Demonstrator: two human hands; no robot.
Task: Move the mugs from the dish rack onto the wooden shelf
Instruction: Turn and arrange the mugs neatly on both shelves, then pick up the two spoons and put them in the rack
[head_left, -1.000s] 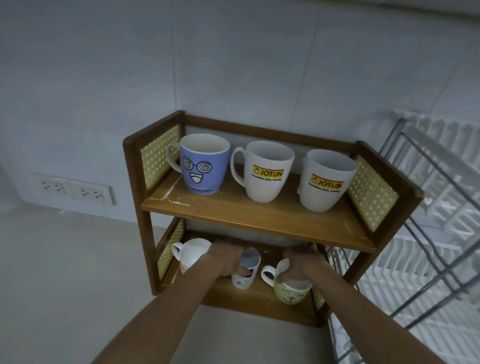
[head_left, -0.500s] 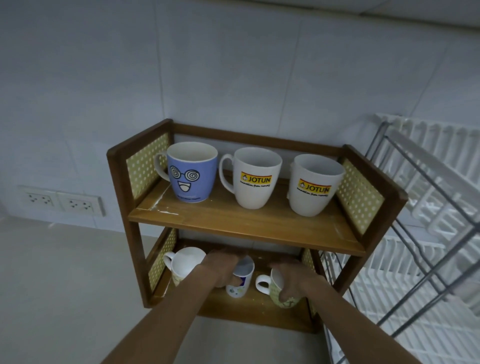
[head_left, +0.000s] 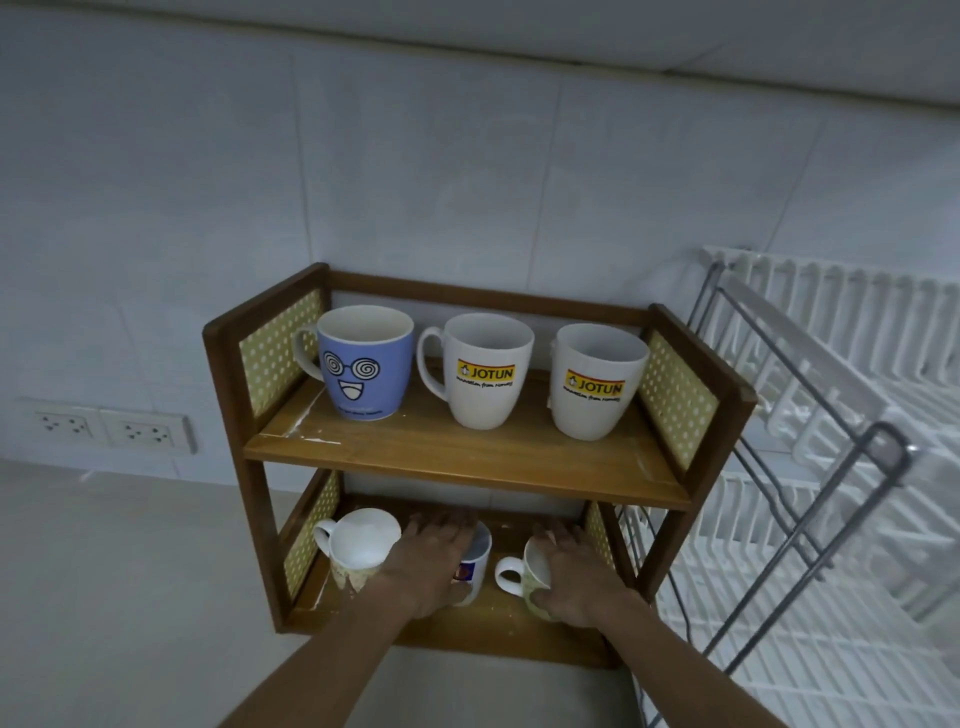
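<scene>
The wooden shelf (head_left: 467, 462) stands against the wall with two levels. On its upper board are a blue cartoon-face mug (head_left: 363, 364) and two white Jotun mugs (head_left: 485, 374) (head_left: 597, 384). The lower board holds a white mug with a green pattern (head_left: 358, 545) at the left. My left hand (head_left: 431, 556) lies over a small white mug with a blue logo (head_left: 475, 566) in the middle, thumb around its side. My right hand (head_left: 566, 571) grips a green-patterned mug (head_left: 530, 571) at the right, its handle pointing left. Both held mugs rest on the lower board.
The white and grey dish rack (head_left: 831, 467) stands close to the right of the shelf; no mugs show in its visible part. Wall sockets (head_left: 114, 428) sit at the left above the pale counter (head_left: 130, 571). The upper board hangs low over my hands.
Both hands have slid their mugs a little deeper into the lower level. The fingers now lie flatter over the mug tops. The view has shifted, so the shelf sits lower in frame.
</scene>
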